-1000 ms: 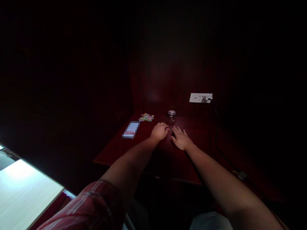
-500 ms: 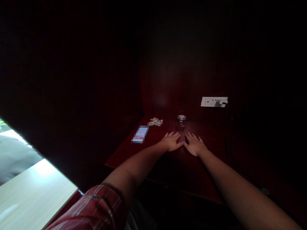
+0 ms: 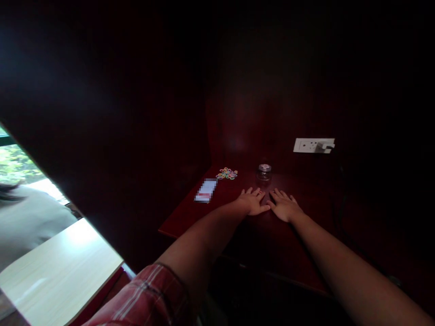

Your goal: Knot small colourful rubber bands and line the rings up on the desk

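The left hand (image 3: 253, 202) and the right hand (image 3: 284, 206) are resting palm-down on the glossy dark-red tabletop (image 3: 268, 240), fingers spreading apart, near the transparent round lidded jar (image 3: 264, 174).

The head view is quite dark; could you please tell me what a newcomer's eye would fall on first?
Probably the bright, pale tabletop at the lower left, against the dark surroundings. Next would come the left hand and right hand, spread backs-up on the dark red table in front of the clear jar. The colourful rings just beyond the phone and the white socket plate on the back wall also stand out.
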`<state>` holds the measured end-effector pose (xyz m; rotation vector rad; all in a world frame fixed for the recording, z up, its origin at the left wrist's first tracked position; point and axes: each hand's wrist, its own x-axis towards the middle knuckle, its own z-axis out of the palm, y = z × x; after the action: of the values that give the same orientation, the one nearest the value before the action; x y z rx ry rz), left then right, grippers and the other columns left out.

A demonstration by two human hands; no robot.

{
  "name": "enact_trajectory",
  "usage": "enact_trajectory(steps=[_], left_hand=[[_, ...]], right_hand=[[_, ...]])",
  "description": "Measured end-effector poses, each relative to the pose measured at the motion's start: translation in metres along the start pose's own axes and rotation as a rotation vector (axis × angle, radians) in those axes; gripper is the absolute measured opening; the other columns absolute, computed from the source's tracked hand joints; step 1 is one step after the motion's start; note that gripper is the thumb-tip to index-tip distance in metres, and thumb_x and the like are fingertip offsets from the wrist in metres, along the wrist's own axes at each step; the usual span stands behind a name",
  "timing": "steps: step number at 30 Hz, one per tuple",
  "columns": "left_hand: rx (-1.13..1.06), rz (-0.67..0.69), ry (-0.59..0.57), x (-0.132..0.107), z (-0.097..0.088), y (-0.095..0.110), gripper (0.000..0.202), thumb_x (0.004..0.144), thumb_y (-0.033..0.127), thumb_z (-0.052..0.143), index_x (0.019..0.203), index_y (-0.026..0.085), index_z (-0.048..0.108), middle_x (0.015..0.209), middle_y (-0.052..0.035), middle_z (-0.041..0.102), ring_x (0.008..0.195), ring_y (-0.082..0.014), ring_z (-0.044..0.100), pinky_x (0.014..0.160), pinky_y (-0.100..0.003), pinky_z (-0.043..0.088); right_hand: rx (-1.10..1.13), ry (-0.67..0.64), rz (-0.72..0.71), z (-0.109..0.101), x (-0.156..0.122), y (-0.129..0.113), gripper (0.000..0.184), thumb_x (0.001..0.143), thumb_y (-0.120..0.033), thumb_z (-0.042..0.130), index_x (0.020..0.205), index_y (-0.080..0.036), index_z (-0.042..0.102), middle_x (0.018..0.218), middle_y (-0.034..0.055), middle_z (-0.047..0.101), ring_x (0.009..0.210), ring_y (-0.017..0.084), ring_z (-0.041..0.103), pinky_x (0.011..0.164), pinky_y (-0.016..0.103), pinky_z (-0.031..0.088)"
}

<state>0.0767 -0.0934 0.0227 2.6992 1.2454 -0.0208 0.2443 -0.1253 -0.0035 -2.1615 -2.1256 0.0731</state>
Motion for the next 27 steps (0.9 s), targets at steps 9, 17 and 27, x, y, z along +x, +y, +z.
enact_trajectory(steps=[9, 17, 27], left_hand=[[-0.157, 0.017, 0.23, -0.004, 0.01, -0.01, 0.082, 0.08, 0.067, 0.031, 0.145, 0.022, 0.015, 0.151, -0.005, 0.022, 0.139, -0.0283, 0.017, 0.112, -0.045, 0.016], [-0.17, -0.063, 0.393, 0.018, 0.008, -0.023, 0.048, 0.084, 0.042, 0.044, 0.13, 0.027, 0.047, 0.131, -0.0058, 0.05, 0.121, -0.0258, 0.043, 0.101, -0.042, 0.034], [-0.454, 0.155, 0.334, 0.032, 0.001, -0.032, 0.026, 0.083, 0.038, 0.053, 0.092, 0.02, 0.07, 0.092, -0.0035, 0.07, 0.085, -0.0152, 0.063, 0.078, -0.024, 0.047]], right_hand=[[0.067, 0.042, 0.005, -0.004, -0.004, 0.003, 0.062, 0.091, -0.043, 0.029, 0.146, -0.019, 0.016, 0.153, 0.009, 0.018, 0.139, 0.025, 0.018, 0.112, 0.046, 0.014], [0.107, 0.072, -0.104, -0.008, -0.004, -0.004, 0.057, 0.09, -0.039, 0.033, 0.145, -0.025, 0.023, 0.154, 0.0037, 0.014, 0.14, 0.034, 0.006, 0.108, 0.059, 0.013], [0.316, 0.271, -0.244, -0.019, 0.001, -0.015, 0.034, 0.085, -0.029, 0.047, 0.116, -0.02, 0.058, 0.122, 0.0086, 0.059, 0.117, 0.025, 0.049, 0.106, 0.053, 0.022]])
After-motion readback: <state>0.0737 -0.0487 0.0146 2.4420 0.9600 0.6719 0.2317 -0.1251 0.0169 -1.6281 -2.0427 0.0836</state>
